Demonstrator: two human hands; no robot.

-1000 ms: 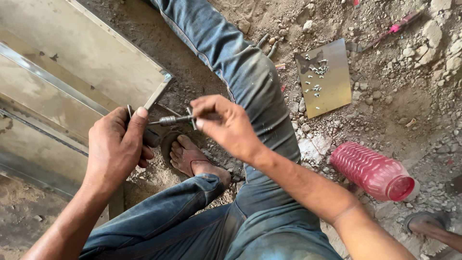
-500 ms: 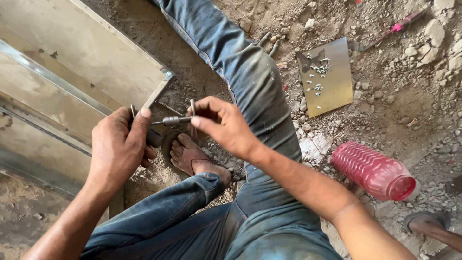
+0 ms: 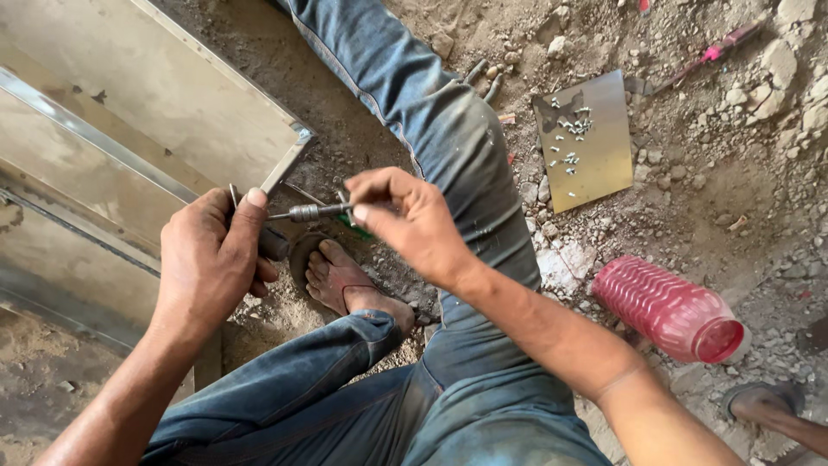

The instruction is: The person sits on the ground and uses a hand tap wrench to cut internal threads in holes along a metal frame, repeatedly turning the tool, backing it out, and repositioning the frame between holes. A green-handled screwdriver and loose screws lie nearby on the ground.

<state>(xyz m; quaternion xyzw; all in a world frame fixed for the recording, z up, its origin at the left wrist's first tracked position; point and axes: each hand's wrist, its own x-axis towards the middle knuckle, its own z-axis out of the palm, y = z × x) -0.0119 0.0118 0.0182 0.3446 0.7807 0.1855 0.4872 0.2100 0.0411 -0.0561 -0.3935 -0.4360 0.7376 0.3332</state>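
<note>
Down on the dirt floor: a person sits with legs stretched out in dusty blue jeans, one bare foot tucked under the work.
Left hand: the left hand is closed tight around the dark grip of a small hand tool, thumb laid along the top.
Tool: a slim grey metal driver shaft with a knurled collar runs level from the left fist toward the other hand.
Right hand: the right hand has its fingers pinched together at the far tip of the shaft, on something too small to make out (a bit or a screw, I would guess).
Frame: a pale metal-edged frame with flat beige panels lies just beside the left hand, its mitred corner close to the tool but not touching it.
Loose parts: a flat brass-coloured metal sheet carries a scatter of small silver screws, well apart from both hands.
Nearby: a ribbed pink plastic bottle lies on its side among rubble.
Progress: I judge this is early; the tool is only being readied at its tip, nothing is driven into the corner yet, and many screws remain on the sheet.
</note>
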